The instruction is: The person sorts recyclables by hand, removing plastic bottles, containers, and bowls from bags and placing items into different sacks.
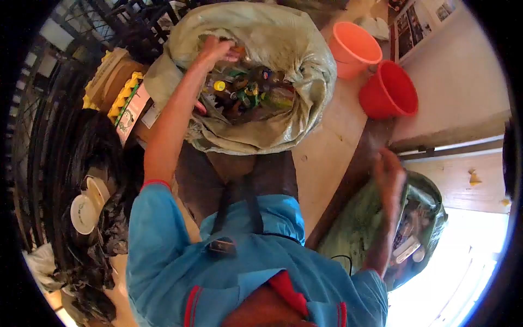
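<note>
A large beige woven sack (310,60) stands open in front of my body, with bottles and other small items (248,92) inside, one with a yellow cap (219,85). My left hand (220,50) reaches into the upper left of its mouth, fingers curled at something orange-brown that I cannot make out. Off to the right, my right hand (389,169) is raised near a green sack (348,229) and looks blurred; its fingers are not clear enough to read. White and clear items (406,248) lie in the green sack's mouth.
An orange bucket (354,52) and a red bucket (388,92) stand at the upper right by the wall. Cardboard pieces (111,76) lean at the left. Black plastic bags (87,141) and a white foam container (84,213) are on the left, beside a dark metal rack.
</note>
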Demonstrator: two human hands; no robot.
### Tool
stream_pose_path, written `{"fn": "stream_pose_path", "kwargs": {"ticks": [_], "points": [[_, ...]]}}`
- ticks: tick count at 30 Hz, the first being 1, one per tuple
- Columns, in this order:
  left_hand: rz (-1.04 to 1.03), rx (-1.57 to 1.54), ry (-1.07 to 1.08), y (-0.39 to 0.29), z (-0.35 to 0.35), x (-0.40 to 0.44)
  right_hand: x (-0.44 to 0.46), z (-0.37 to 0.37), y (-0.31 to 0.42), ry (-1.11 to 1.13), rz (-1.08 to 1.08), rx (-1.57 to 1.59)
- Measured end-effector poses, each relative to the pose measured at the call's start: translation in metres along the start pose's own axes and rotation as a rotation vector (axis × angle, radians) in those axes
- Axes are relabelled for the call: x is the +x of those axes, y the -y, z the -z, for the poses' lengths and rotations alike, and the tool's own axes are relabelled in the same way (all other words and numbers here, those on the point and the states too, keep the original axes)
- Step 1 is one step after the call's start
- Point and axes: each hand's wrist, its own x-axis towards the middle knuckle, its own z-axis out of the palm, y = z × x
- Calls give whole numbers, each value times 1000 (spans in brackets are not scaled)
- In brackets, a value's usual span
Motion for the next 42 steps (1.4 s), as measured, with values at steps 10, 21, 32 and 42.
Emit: {"fn": "stream_pose_path", "kwargs": {"ticks": [10, 21, 32, 42], "points": [[-503, 443, -308, -83, 63, 7, 223, -237, 173, 126, 624, 0], [-95, 732, -260, 6, 139, 57, 368, -204, 120, 151, 666, -369], [5, 675, -37, 93, 116, 63, 299, -181, 121, 745, 668, -565], [-320, 1042, -315, 174, 130, 95, 244, -208, 45, 293, 806, -694]]}}
